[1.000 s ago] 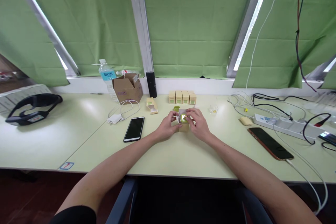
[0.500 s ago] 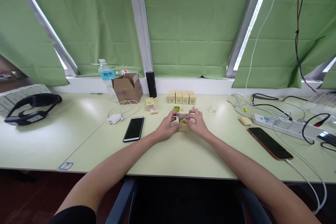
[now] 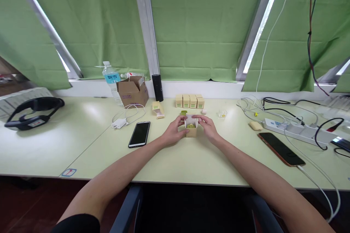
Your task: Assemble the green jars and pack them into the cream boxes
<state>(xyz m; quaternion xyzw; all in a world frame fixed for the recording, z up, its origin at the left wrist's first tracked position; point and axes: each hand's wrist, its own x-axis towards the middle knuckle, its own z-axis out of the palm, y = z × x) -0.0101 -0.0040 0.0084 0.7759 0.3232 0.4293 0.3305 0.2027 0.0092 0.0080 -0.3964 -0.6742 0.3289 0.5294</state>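
A small kraft cardboard box (image 3: pixel 191 133) stands upright on the table in front of me, its lid raised and white inside. A green, round-looking item (image 3: pixel 190 126) sits inside it; its exact kind is too small to make out. My left hand (image 3: pixel 174 131) grips the box's left side, thumb near the front and fingers by the lid. At the right side, my right hand (image 3: pixel 208 128) has its index finger and thumb on the raised lid and side flap. Beyond the box lie a green piece (image 3: pixel 184 112) and a small pale pink item (image 3: pixel 203 111).
Several closed small boxes (image 3: pixel 189 101) stand in a row behind. An opened box (image 3: pixel 158 110) lies left of them. A phone (image 3: pixel 139 134) is near my left forearm, another phone (image 3: pixel 281 149) and a power strip (image 3: pixel 294 133) on the right. A clear plastic piece (image 3: pixel 222 113) lies right.
My right fingers have come out of the box's mouth and moved to its right edge. The lid now stands more upright, and the green item shows more fully.
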